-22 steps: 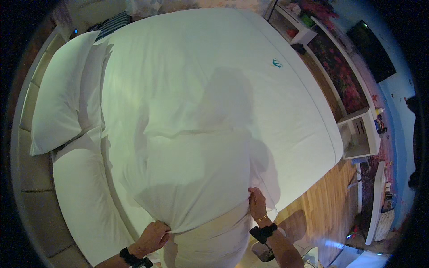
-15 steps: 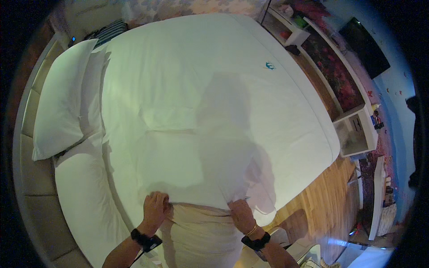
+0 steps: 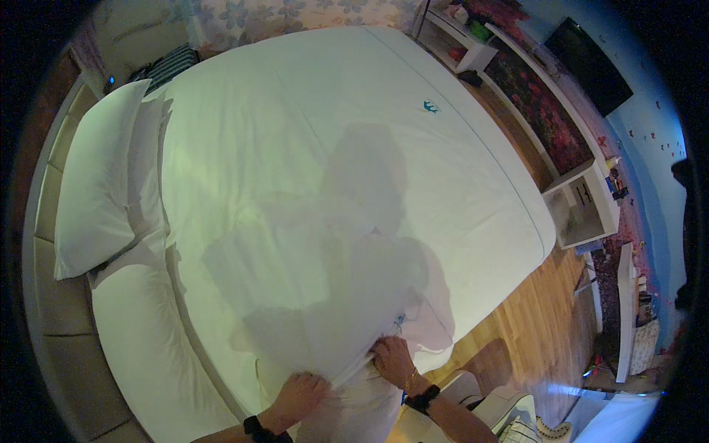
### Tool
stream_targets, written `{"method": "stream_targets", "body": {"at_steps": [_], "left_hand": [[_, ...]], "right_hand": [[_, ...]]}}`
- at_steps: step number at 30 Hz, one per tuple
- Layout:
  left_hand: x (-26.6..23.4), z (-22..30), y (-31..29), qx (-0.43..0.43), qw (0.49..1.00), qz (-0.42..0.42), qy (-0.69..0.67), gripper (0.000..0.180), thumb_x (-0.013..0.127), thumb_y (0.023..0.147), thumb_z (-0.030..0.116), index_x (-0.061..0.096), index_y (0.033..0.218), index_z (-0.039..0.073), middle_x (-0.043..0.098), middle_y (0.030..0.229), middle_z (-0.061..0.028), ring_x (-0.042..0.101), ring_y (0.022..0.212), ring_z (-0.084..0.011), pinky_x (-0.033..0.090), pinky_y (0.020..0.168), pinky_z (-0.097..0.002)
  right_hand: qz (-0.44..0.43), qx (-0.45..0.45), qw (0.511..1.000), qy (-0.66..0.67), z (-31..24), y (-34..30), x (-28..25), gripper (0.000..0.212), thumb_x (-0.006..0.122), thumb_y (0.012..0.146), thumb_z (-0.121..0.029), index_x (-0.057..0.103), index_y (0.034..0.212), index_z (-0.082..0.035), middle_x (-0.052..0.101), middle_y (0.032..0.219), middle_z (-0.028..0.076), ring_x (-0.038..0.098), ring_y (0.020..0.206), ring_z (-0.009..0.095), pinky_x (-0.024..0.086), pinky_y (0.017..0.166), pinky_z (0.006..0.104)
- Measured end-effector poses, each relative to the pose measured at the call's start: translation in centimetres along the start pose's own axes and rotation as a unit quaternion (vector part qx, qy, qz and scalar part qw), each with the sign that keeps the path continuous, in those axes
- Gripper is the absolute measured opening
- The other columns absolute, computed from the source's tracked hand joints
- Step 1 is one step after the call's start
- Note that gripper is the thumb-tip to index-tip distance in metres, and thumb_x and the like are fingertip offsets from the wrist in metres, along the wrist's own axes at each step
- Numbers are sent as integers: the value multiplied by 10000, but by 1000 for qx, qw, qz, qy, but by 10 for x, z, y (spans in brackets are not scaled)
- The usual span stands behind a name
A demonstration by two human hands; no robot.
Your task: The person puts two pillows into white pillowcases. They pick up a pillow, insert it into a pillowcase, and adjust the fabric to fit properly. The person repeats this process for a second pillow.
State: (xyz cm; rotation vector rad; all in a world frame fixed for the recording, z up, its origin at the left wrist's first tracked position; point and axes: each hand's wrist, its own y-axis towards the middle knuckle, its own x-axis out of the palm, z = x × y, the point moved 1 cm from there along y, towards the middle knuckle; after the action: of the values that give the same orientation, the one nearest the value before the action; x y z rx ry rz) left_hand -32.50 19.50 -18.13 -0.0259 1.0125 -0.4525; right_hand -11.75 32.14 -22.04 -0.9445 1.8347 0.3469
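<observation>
My left hand (image 3: 300,396) is closed on the near edge of a thin white cloth (image 3: 295,295) that looks like a pillowcase. My right hand (image 3: 394,355) grips the same edge farther right, beside a small blue mark on the fabric. The cloth spreads away from me over a large white-covered bed (image 3: 295,96), and my shadow falls across it. Between my wrists, close to my body, is a pale, bulky, soft form (image 3: 353,417); I cannot tell what it is. Both hands have their fingers bent, with the fingertips partly hidden in the cloth.
Along the padded headboard (image 3: 66,317) at left lie a white pillow (image 3: 100,184) and a second one (image 3: 148,317) nearer me. At right are wooden flooring (image 3: 509,317), a white shelf unit (image 3: 587,203) and a wall screen (image 3: 591,65). A pale chair (image 3: 509,413) stands at lower right.
My left hand has moved right and toward me, closer to the right hand, pulling its edge of the cloth along. The cloth looks flatter and has shifted; the right hand moved only slightly.
</observation>
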Motion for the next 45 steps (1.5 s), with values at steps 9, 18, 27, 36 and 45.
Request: {"method": "stream_targets", "body": {"at_steps": [9,18,27,36,45], "left_hand": [[-24,-19,71,-32,987,140,70,160,523,743,196,517,859,87,513,830,-65,499,809,-230,401,682,-369],[3,-4,102,-74,984,152,50,189,541,718,211,538,878,110,504,830,-74,480,846,-259,390,730,-386],[-35,-19,36,-77,983,167,31,140,547,736,154,535,864,98,513,846,-59,482,853,-238,364,752,-368],[-61,1,-66,-164,966,133,-149,260,575,743,173,477,937,28,465,913,-130,426,901,-297,340,799,-383],[-43,21,-64,-287,820,330,-368,927,656,712,233,-59,1265,25,226,1269,-188,294,1153,-286,286,954,-418]], "right_hand": [[103,154,971,149,63,71,9,400,520,678,-8,394,1057,-21,501,981,181,484,876,395,426,740,404],[-34,169,983,58,132,85,61,360,536,716,-141,502,1056,-30,589,861,173,544,843,357,447,741,414],[-132,76,988,26,44,6,-24,271,585,672,-234,567,841,-22,574,746,175,547,736,331,441,661,412],[33,-180,974,130,-95,-19,-62,213,587,569,-168,583,703,-2,581,714,171,571,701,344,485,632,390],[22,-206,967,150,-200,16,10,287,546,645,-176,573,888,-25,585,843,166,525,857,348,344,796,491]]}}
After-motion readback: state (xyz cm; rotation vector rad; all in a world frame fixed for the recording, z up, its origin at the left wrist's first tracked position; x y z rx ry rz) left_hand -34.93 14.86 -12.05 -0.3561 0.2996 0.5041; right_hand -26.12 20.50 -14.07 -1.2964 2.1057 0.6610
